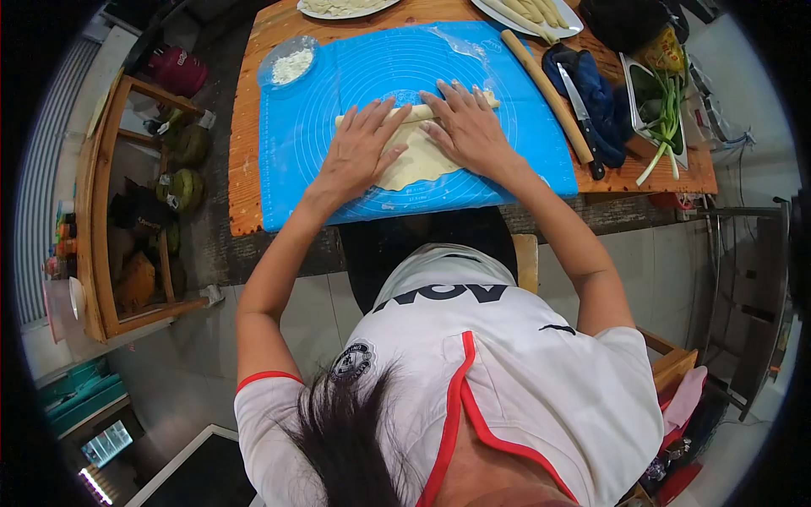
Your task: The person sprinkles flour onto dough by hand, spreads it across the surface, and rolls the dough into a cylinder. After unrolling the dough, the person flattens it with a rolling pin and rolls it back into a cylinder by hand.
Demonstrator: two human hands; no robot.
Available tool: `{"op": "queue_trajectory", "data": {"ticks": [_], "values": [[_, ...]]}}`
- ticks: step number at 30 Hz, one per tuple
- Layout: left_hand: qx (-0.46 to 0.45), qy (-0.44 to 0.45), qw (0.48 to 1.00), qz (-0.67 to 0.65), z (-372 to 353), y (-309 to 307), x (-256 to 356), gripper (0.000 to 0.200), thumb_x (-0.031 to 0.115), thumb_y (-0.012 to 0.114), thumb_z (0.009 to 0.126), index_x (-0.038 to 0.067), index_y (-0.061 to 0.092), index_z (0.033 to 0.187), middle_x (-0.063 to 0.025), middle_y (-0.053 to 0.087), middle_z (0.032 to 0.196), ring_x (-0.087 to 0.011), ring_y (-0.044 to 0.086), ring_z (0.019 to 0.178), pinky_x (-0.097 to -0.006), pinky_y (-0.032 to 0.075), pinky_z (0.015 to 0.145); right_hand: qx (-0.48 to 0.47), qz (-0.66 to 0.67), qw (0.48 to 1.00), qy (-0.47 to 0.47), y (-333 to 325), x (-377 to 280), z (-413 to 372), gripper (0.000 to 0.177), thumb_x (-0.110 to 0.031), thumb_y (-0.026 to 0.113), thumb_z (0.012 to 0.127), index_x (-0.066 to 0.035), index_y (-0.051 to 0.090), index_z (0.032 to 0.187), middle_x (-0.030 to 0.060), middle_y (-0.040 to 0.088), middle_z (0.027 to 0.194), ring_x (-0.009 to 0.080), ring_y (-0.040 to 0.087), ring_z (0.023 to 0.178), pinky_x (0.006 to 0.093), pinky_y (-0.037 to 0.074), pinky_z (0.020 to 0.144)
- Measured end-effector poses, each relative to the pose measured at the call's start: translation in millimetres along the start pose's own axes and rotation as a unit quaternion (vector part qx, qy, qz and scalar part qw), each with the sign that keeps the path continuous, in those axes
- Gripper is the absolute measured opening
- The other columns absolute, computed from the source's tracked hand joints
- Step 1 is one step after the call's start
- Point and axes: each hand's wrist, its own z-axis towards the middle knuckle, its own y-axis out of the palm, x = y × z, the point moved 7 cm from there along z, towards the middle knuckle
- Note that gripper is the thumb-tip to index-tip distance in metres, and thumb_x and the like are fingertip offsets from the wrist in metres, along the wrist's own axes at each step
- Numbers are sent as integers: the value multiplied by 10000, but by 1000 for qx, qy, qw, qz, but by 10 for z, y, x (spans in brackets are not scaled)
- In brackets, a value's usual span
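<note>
A sheet of pale dough point(414, 160) lies on a blue mat point(296, 173), its far edge rolled into a log. My left hand point(361, 148) rests palm down on the left part of the roll, fingers stretched out. On the right part lies my right hand point(463, 127), flat with its fingers apart. Between the hands the roll shows; the flat part of the sheet extends toward me. A clear bowl of white flour point(292, 66) sits at the mat's far left corner. Along the mat's right side lies a wooden rolling pin point(547, 95).
Right of the rolling pin are a knife point(579, 106), a dark blue cloth point(601, 101) and a tray with green onions point(667, 118). At the table's far edge stand a plate of flat dough point(346, 7) and a plate of dough rolls point(536, 15).
</note>
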Motion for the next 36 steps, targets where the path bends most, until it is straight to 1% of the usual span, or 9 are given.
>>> {"op": "queue_trajectory", "data": {"ticks": [4, 8, 10, 11, 14, 17, 21, 29, 36], "values": [[18, 18, 1000, 14, -198, -102, 143, 524, 314, 565, 995, 133, 473, 1478, -155, 489, 1478, -352, 449, 1370, -547, 313, 1151, -3, -2, 1000, -17, -196, -143, -225, 548, -448, 452, 1033, -137, 448, 1484, 228, 477, 1465, 444, 411, 1380, 609, 247, 1166], [63, -38, 997, -14, -47, -203, -11, 473, 303, 511, 1019, 101, 506, 1446, -159, 517, 1458, -354, 469, 1355, -542, 304, 1155, 22, 43, 999, -22, -252, -73, -54, 547, -456, 409, 1048, -163, 419, 1510, 201, 482, 1476, 423, 411, 1393, 606, 209, 1184], [109, -62, 992, 19, 303, -122, -234, 475, 318, 451, 1043, 91, 486, 1460, -157, 510, 1470, -349, 451, 1378, -536, 280, 1171, 30, 50, 998, -24, -64, 80, 269, 556, -467, 365, 1058, -167, 401, 1526, 188, 436, 1524, 409, 371, 1428, 607, 179, 1195], [95, -76, 992, 44, 462, -1, -322, 469, 326, 420, 1056, 94, 490, 1458, -154, 499, 1484, -348, 435, 1393, -541, 265, 1178, 34, 54, 998, -26, 26, 146, 423, 561, -472, 343, 1063, -169, 391, 1533, 182, 413, 1547, 403, 351, 1445, 607, 164, 1201], [61, -98, 991, 63, 728, 315, -488, 467, 344, 362, 1076, 110, 502, 1456, -144, 475, 1513, -342, 397, 1428, -553, 226, 1196, -65, -5, 998, 2, 468, 402, 628, 537, -441, 309, 1081, -192, 362, 1553, 143, 308, 1620, 380, 276, 1490, 607, 154, 1208], [66, -88, 993, 47, 758, 356, -556, 471, 360, 342, 1082, 126, 515, 1452, -138, 463, 1528, -336, 373, 1447, -558, 186, 1212, -55, 51, 997, 19, 424, 389, 519, 578, -480, 267, 1075, -167, 371, 1550, 163, 282, 1628, 397, 241, 1502, 611, 122, 1216], [105, -56, 993, 25, 707, 247, -528, 477, 375, 323, 1087, 140, 527, 1448, -135, 462, 1531, -331, 365, 1454, -556, 152, 1222, -43, 68, 997, 21, 407, 362, 438, 579, -486, 272, 1073, -167, 383, 1543, 175, 293, 1620, 404, 245, 1498, 625, 130, 1208], [25, -59, 998, -3, 381, 307, -256, 473, 356, 340, 1086, 135, 497, 1475, -125, 452, 1541, -318, 350, 1463, -528, 145, 1235, -21, 78, 997, 14, 269, 170, 248, 570, -464, 310, 1074, -110, 418, 1509, 211, 349, 1580, 422, 282, 1477, 624, 157, 1200], [19, -26, 999, 8, 15, 219, 21, 454, 288, 382, 1072, 122, 465, 1487, -142, 445, 1536, -326, 363, 1450, -546, 188, 1220, 16, 45, 999, 0, 6, -197, -165, 519, -374, 455, 1042, -89, 453, 1477, 230, 447, 1499, 441, 373, 1413, 618, 219, 1174]]}}
